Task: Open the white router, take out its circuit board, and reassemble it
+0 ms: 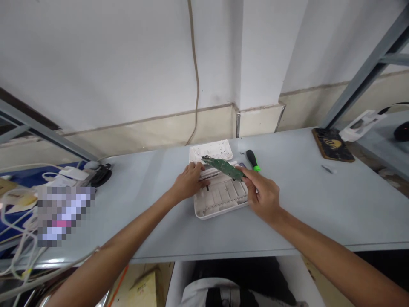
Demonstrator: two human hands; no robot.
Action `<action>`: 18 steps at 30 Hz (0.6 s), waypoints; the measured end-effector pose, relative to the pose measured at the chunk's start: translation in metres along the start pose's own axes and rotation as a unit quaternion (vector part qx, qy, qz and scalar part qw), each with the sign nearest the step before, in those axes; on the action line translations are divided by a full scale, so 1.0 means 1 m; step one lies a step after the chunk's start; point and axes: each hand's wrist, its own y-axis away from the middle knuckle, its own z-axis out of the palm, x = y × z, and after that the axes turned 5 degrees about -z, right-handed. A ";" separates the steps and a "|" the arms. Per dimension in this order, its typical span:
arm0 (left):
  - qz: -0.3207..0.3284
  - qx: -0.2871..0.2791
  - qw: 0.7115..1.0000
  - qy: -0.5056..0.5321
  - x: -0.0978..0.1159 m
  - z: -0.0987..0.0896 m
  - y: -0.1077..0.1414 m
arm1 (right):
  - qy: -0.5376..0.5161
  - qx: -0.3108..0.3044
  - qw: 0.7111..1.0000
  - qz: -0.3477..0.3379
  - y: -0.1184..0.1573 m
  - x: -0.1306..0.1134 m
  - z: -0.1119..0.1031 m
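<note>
Your left forearm (108, 249) and right forearm (322, 251) entered from the lower corners, cut off by the frame, both angled inward toward the white plastic casing (220, 204). This shallow, matte, ribbed tray served as the landmark, its ribs partly hidden under your hands.

Your right hand (262, 198) clenched the green circuit board (223, 167) at its right end between thumb and fingers, holding it tilted above the casing; its components were too small to make out. Your left hand (191, 181) lay on the casing's left side with fingers curled down, just beneath the board's far end; whether it gripped or merely rested, you cannot tell.

Behind the casing sat a white perforated cover (211, 150), overlapped by the board's end. Just right of the casing lay a screwdriver (252, 160) with a black-and-green handle, its shaft hard to make out. Well right of the casing lay a brown printed mat (332, 145). Well left of it were tangled white cables (19, 221), partly behind a pixelated patch (65, 215). All of this stood on a pale grey desk (319, 204).
</note>
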 end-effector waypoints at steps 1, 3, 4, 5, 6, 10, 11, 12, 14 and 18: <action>0.001 -0.008 1.000 -0.009 0.002 -0.002 -0.002 | 0.000 0.001 1.000 0.000 0.000 0.000 0.000; 0.001 -0.022 0.999 -0.028 0.005 -0.004 -0.004 | 0.003 -0.001 1.000 0.000 0.000 0.000 -0.001; 0.002 -0.026 0.999 -0.035 0.006 -0.004 -0.005 | 0.006 -0.001 1.000 -0.003 0.000 0.000 -0.002; 0.004 -0.028 0.999 -0.039 0.008 -0.005 -0.006 | 0.010 -0.001 1.000 -0.005 0.000 0.000 -0.003; 0.006 -0.029 0.999 -0.038 0.009 -0.005 -0.006 | 0.014 0.000 1.000 -0.007 0.001 0.000 -0.004; 0.028 -0.044 0.999 -0.015 0.011 -0.007 -0.005 | 0.036 0.005 0.999 -0.008 0.003 0.000 -0.005; 0.033 -0.050 0.998 -0.012 0.012 -0.008 -0.005 | 0.043 0.005 0.999 -0.005 0.004 0.000 -0.005; 0.037 -0.053 0.998 -0.011 0.013 -0.009 -0.005 | 0.051 0.006 0.999 -0.004 0.004 0.001 -0.005; 0.041 -0.052 0.998 -0.014 0.013 -0.011 -0.005 | 0.062 0.006 0.998 -0.002 0.005 0.001 -0.005; 0.045 -0.042 0.998 -0.003 0.008 -0.009 -0.008 | 0.065 0.011 0.998 -0.012 0.007 0.002 -0.004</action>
